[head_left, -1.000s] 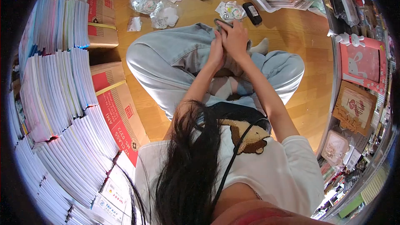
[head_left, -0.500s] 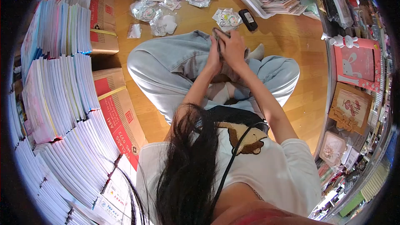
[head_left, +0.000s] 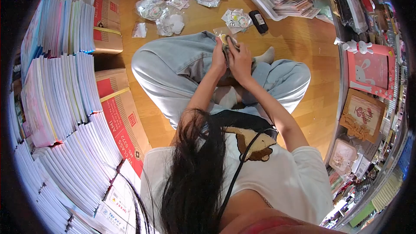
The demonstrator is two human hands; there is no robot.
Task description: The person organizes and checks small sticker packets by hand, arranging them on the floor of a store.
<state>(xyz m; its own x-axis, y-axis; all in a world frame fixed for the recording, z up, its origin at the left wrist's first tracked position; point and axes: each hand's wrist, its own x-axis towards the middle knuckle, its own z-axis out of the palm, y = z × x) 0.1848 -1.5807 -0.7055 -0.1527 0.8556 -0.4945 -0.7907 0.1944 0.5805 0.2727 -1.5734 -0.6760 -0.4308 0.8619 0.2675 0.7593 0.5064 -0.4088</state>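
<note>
My left hand (head_left: 219,58) and my right hand (head_left: 241,62) are close together above my crossed legs. My left hand is closed on a small clear plastic packet (head_left: 223,37) with something yellow inside. The fingers of my right hand press a dark grey piece (head_left: 231,42), perhaps cloth, against the packet; its exact kind is hard to make out. Just beyond the hands on the floor lie a packet printed "Love" (head_left: 236,19) and a small black object with a pale label (head_left: 258,21).
Clear packets (head_left: 173,24) lie in a heap on the wooden floor ahead. A white tray (head_left: 260,2) of upright packets stands ahead right. Stacked notebooks (head_left: 65,82) and cartons (head_left: 121,112) line my left. Shelves with a pink rabbit frame (head_left: 370,71) run along my right.
The packet with the yellow part now shows between my hands, where mostly the dark grey piece was visible before. My hands have tilted and shifted slightly.
</note>
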